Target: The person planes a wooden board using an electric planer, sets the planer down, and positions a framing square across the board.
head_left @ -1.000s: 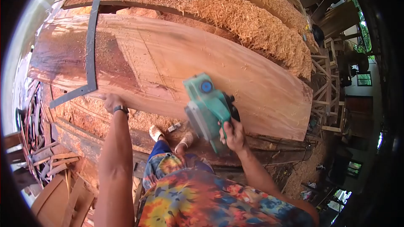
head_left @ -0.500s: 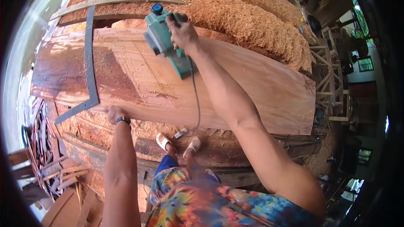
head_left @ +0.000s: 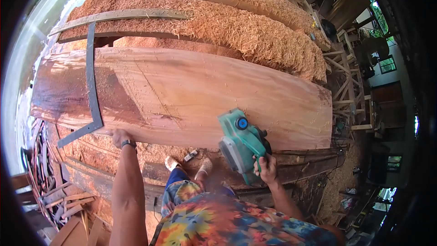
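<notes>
My right hand (head_left: 267, 169) is closed around the rear handle of a green electric planer (head_left: 243, 143) with a blue knob. The planer is over the near edge of a wide wooden slab (head_left: 205, 91), tilted, with part of it overhanging my side. At the slab's near edge, toward the left, my left hand (head_left: 122, 137) is closed on the wood; some of its fingers are hidden. Just beyond that hand, a dark metal framing square (head_left: 93, 86) lies across the slab. The slab is dark and rough at its left end and paler elsewhere, with a few shavings on it.
Heaped wood shavings (head_left: 255, 32) and long timber strips (head_left: 132, 14) lie behind the slab. Scrap wood (head_left: 68, 200) is piled at lower left. A power strip (head_left: 191, 155) sits near my feet. A wooden frame (head_left: 348, 82) stands at right.
My right hand has brought the planer from the slab's far side back toward me and to the right. My left hand stays at the near edge.
</notes>
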`<state>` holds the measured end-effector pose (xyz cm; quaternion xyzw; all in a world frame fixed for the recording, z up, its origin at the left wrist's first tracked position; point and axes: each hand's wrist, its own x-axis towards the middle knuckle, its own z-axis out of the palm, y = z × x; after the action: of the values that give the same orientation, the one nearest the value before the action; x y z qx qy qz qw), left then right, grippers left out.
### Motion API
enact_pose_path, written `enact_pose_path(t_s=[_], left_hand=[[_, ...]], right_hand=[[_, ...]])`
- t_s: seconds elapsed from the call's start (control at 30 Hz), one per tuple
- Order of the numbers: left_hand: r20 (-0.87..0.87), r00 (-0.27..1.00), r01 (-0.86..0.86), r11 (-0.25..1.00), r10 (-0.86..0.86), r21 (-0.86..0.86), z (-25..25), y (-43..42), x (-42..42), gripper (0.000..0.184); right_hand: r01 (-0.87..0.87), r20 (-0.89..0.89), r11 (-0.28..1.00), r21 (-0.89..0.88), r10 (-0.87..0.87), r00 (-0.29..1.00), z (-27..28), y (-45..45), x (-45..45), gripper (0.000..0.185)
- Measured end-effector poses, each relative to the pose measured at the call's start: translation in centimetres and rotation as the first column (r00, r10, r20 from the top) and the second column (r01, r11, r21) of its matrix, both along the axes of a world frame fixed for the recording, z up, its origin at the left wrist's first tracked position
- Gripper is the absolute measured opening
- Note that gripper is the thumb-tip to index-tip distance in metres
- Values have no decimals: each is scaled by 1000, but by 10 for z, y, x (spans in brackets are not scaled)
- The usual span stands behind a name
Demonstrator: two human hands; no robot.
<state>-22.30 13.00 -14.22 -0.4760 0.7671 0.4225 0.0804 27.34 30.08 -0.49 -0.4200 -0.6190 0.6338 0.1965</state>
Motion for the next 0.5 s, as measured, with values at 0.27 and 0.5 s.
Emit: enact_pose_path(t_s=[0.27, 0.5], left_hand=[[17, 1000, 6, 999, -7, 32, -5, -3, -1, 96], [10, 1000, 28, 1000, -28, -6, 22, 9, 9, 100]], right_hand=[[45, 20, 997, -65, -43, 999, -6, 61, -94, 49], [95, -77, 985, 141, -85, 993, -14, 160, -251, 44]])
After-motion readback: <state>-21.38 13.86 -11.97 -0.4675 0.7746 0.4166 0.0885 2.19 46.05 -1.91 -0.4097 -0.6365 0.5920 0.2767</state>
